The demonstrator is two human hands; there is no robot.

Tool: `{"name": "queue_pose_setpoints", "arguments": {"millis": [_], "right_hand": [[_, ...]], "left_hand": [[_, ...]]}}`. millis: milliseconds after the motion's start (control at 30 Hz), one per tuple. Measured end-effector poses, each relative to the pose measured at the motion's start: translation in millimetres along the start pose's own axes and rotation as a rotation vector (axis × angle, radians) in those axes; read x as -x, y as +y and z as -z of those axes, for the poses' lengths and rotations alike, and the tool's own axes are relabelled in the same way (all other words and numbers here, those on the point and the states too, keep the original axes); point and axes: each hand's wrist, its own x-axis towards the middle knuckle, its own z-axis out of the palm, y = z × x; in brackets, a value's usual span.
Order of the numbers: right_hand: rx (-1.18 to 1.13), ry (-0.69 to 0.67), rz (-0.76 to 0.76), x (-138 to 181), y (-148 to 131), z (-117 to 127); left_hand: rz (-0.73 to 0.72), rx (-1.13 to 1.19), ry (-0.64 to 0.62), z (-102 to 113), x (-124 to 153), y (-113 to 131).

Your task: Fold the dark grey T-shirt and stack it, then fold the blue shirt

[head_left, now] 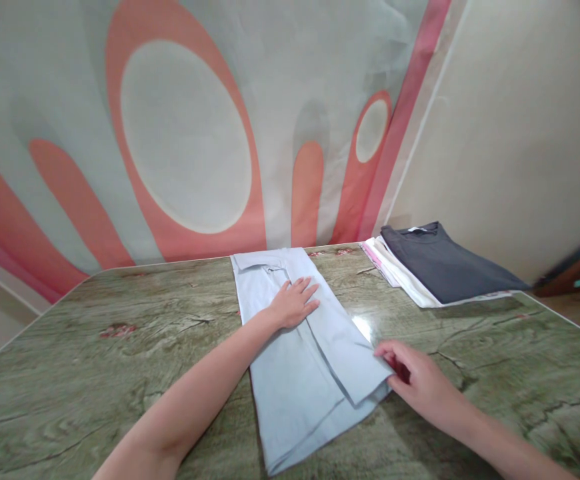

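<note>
Left hand [294, 303] flat, fingers spread, pressing pale blue shirt [300, 353] at frame centre. Right hand [415, 380] half-curled, fingertips pinching folded flap's lower right edge. Shirt's long axis runs collar at far table [95, 347] edge toward lower centre. Bare tabletop left and right; stacked folded clothes [435, 263] upper right, well apart.

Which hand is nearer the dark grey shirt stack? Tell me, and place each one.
Right. The right hand sits below-left of the stack, at the blue shirt's edge; the left hand lies farther left on that shirt.
</note>
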Motion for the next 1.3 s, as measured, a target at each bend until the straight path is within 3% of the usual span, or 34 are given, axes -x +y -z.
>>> {"name": "queue_pose_setpoints", "arguments": {"millis": [167,500,633,767,900,1133,1300], "right_hand": [[0.286,-0.067,0.237,10.4,-6.5,13.8],[0.298,-0.153,0.290,15.7,-21.2,20.4],[0.265,-0.182,0.357,12.7,-33.2,27.6],[0.237,-0.276,0.420,1.6,-44.3,27.8],[0.202,-0.382,0.411,-9.7,-47.2,22.0],[0.166,-0.509,0.419,-23.6,-56.0,28.9],[0.090,-0.383,0.423,-42.9,-60.4,4.8]], "left_hand": [[-0.001,0.006,0.039,-1.9,1.7,-0.5],[0.032,0.039,0.087,11.1,9.8,13.6],[-0.001,0.116,0.114,26.9,43.1,46.1],[-0.003,0.247,0.028,39.1,96.6,82.7],[0.040,0.343,-0.025,43.5,135.5,98.9],[0.068,0.307,-0.062,48.3,158.0,114.5],[0.087,0.187,-0.111,53.0,170.5,129.4]]}}
